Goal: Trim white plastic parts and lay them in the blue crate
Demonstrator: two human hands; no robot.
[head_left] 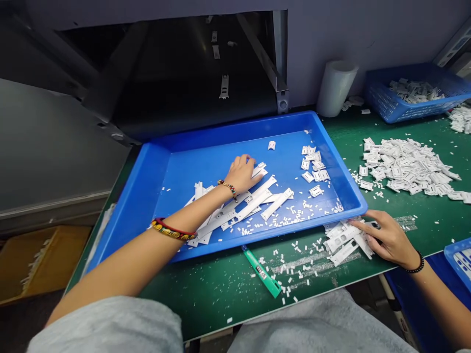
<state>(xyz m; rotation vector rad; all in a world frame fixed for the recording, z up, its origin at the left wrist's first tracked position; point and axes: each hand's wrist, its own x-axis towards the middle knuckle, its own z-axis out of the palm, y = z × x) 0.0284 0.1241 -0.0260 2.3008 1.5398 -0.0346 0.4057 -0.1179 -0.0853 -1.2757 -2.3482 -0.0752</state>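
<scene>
Blue tray [221, 144]: on the green table [206, 294], long white strips [253, 201] lying crosswise in its near half, small clips [315, 191] at its right side, white bits scattered near them.
Left hand [241, 174]: inside the tray, at the far end of the strips; fingers bent and close together, thumb apart beside a strip; cannot tell if they grip it.
Right hand [392, 238]: just outside the tray's near right corner, at loose strips [344, 240] on the table; index finger stretched over them, thumb below; cannot tell if they pinch one.
Green cutter [262, 272]: on the table, its blue end by the tray's near wall.
Clip heap [408, 166]: right of the tray.
Blue basket [405, 105]: behind the heap, holding white pieces.
White roll [335, 90]: upright, left of the basket.
</scene>
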